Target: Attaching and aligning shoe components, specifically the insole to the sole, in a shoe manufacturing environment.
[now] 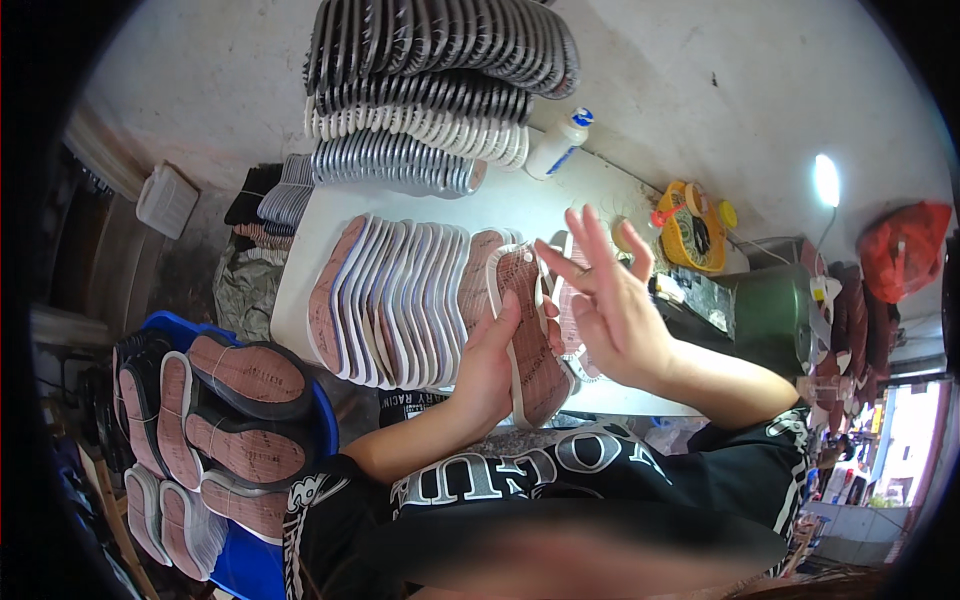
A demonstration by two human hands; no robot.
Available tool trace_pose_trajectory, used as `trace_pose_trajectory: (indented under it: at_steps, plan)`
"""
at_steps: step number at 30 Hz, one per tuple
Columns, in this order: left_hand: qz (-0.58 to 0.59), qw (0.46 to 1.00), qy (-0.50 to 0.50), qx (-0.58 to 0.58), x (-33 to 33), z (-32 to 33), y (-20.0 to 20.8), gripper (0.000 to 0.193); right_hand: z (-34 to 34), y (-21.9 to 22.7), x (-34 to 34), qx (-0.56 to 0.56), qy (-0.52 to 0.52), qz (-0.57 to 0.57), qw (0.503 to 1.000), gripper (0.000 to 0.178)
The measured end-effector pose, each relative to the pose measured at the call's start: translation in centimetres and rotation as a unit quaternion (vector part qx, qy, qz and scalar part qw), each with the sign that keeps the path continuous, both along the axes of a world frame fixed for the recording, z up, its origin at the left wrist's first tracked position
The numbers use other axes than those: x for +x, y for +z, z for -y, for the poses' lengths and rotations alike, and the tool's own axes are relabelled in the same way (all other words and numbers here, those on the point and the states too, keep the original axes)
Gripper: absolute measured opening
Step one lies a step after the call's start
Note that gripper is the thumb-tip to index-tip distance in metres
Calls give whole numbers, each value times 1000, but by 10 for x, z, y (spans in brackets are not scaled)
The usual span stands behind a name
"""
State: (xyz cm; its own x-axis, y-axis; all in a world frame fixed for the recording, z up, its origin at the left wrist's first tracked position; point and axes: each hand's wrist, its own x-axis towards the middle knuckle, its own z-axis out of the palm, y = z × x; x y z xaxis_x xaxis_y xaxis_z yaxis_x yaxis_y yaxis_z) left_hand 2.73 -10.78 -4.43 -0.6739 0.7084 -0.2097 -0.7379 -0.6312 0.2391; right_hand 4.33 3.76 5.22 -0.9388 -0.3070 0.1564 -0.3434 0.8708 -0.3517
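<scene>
My left hand [488, 362] is closed round a shoe sole [540, 378] with a reddish-brown face and a white rim, thumb on the face. The sole stands tilted in front of my chest, over the table's near edge. Beside its upper end is my right hand [622, 315], fingers spread; a fingertip comes close to the rim, and I cannot tell whether it touches. Left of the held sole, a row of similar white-rimmed soles [400, 300] stands packed on the white table [315, 215]. A few more soles [485, 262] lie partly hidden behind my hands.
At the back are stacked black, white and grey soles [430, 95] and a white bottle [556, 150]. A yellow basket [712, 258] and a dark green container [775, 315] are at the right. A blue bin [326, 415] full of soles stands at lower left.
</scene>
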Motion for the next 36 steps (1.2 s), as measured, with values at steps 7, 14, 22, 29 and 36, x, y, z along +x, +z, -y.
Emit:
trace_pose_trajectory:
  at_steps: [7,14,22,29,36]
  plan:
    - [-41,999,24,-7,40,-9,6,41,1,-10,41,93,-1,-87,992,76]
    - [-76,995,0,-60,65,-29,12,44,-4,-16,74,-7,-60,-82,995,77]
    - [-171,978,74,-98,81,-52,15,44,-12,-33,92,-59,-121,-85,987,79]
    - [-256,957,35,-134,79,-62,21,47,-24,-36,108,-60,-151,-95,982,76]
    - [-304,943,30,-131,81,-76,13,53,-34,-39,104,-76,-169,-130,974,75]
